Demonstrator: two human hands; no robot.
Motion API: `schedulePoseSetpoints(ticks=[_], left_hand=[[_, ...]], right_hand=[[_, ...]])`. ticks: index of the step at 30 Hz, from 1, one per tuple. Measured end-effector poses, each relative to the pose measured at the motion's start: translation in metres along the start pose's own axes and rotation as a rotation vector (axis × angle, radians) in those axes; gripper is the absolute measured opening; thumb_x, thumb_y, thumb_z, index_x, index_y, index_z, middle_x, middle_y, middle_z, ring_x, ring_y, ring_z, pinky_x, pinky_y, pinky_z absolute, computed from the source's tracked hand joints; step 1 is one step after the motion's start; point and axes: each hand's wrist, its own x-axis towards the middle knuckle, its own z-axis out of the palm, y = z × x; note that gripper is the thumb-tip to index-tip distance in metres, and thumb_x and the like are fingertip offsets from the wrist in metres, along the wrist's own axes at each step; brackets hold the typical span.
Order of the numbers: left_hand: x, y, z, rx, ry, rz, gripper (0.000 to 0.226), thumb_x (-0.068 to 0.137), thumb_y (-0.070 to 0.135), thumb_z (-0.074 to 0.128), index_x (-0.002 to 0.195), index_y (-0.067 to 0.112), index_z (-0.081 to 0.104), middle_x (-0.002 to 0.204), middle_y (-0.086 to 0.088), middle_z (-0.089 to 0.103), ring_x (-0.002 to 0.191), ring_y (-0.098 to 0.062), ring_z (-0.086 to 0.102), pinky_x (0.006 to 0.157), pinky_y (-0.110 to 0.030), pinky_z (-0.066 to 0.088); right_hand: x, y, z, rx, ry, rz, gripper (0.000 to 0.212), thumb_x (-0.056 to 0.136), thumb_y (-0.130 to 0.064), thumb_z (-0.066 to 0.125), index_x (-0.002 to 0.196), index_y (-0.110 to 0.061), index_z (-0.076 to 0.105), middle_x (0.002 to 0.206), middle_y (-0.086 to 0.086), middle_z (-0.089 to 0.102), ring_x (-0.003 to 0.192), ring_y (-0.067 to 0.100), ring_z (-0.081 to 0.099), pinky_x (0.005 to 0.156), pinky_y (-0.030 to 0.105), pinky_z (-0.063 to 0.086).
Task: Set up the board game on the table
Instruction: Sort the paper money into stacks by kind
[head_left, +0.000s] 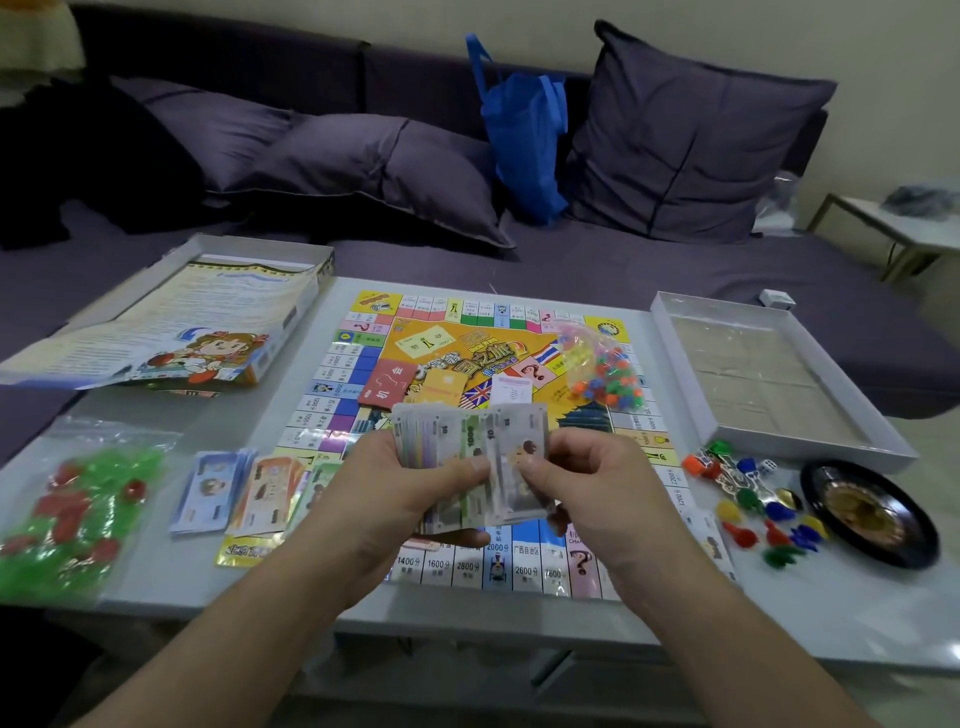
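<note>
Play money (470, 457), a fanned wad of thin paper notes, sits in both hands above the near edge of the game board (483, 364), which lies flat in the middle of the table (156, 582). Left hand (410, 499) cups the wad from below and behind, fingers curled under, thumb pressed on the face of the notes. Right hand (582, 483) is nearly closed, thumb and forefinger pinching the right edge of the front note as if to peel it off. Judgement: notes are light, limp and slick against each other; a loose grip would let the fan slide apart or shed notes, and a hard pinch would crease them. Best hold looks like the present one, a firm clamp at the lower left, with single notes drawn from the free right edge. Three sorted piles of notes (244, 493) already lie on the table just left of the board's near corner, overlapping slightly. Bag of green and red houses (78, 509) lies further left. Bag of coloured pieces (605, 369) rests on the board's far right. Loose pawns (758, 514), dice and a small roulette wheel (872, 512) lie right of the board, near the open box tray (883, 436). Box lid (171, 322) with a rule sheet sits at far left. Sorting appears part done.
</note>
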Motion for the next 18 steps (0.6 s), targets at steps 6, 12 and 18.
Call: schedulePoseSetpoints(ticks=[6,12,18], left_hand=[[0.011,0.003,-0.016,0.002,0.222,-0.025,0.030,0.084,0.001,0.080,0.109,-0.004,0.067,0.093,-0.021,0.079,0.081,-0.039,0.079,0.062,-0.048,0.066],[0.017,0.011,-0.031,-0.129,0.314,-0.011,0.029,0.081,-0.004,0.080,0.107,-0.010,0.067,0.095,-0.024,0.078,0.081,-0.041,0.078,0.055,-0.044,0.065],[0.015,0.008,-0.030,-0.105,0.303,-0.023,0.033,0.081,-0.001,0.081,0.110,-0.007,0.068,0.097,-0.021,0.079,0.084,-0.040,0.078,0.062,-0.047,0.066]], right_hand=[[0.014,0.013,-0.030,-0.252,0.224,0.073,0.007,0.094,-0.018,0.078,0.088,-0.017,0.075,0.086,0.000,0.076,0.082,0.018,0.073,0.064,0.032,0.052],[0.020,0.041,-0.022,-0.472,0.197,0.199,0.011,0.096,-0.022,0.076,0.090,-0.018,0.069,0.087,0.002,0.071,0.069,0.012,0.067,0.040,0.015,0.043],[0.017,0.037,-0.049,-0.579,0.293,0.176,0.012,0.096,-0.021,0.076,0.087,-0.016,0.068,0.085,0.002,0.069,0.077,0.016,0.064,0.059,0.030,0.051]])
